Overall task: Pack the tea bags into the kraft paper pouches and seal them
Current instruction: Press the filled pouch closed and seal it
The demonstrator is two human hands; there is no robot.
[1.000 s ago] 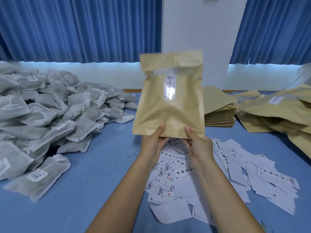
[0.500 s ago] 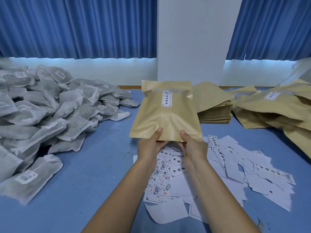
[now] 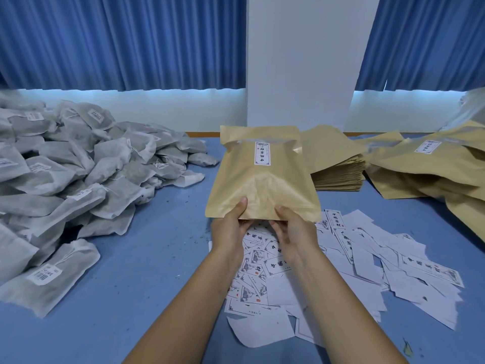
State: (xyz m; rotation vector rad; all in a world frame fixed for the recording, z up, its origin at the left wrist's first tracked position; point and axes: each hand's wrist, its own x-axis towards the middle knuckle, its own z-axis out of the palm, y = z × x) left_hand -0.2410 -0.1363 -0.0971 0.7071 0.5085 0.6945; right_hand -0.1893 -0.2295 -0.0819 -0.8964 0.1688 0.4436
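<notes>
Forearms reach in over a blue table [image 3: 118, 298] strewn with loose printed labels [image 3: 367, 258]. The left hand [image 3: 231, 229] and right hand [image 3: 294, 229] each pinch the bottom edge of one kraft pouch [image 3: 262, 185], thumbs on its front face and fingers tucked beneath. Probable hazard: gripped only at the bottom hem, the bulging pouch is top-heavy and could flop forward; whether its mouth is sealed cannot be told, and an open mouth would let the contents slide out. The pouch rises above and beyond the fingers, clear of the table, with its labelled top tilted away from the person. Further left lies the heap of tea bags [image 3: 78, 174]. Behind, to the right, are a stack of flat pouches [image 3: 338, 172] and a pile of labelled pouches [image 3: 433, 166]. Blue curtains [image 3: 118, 40] close the background.
</notes>
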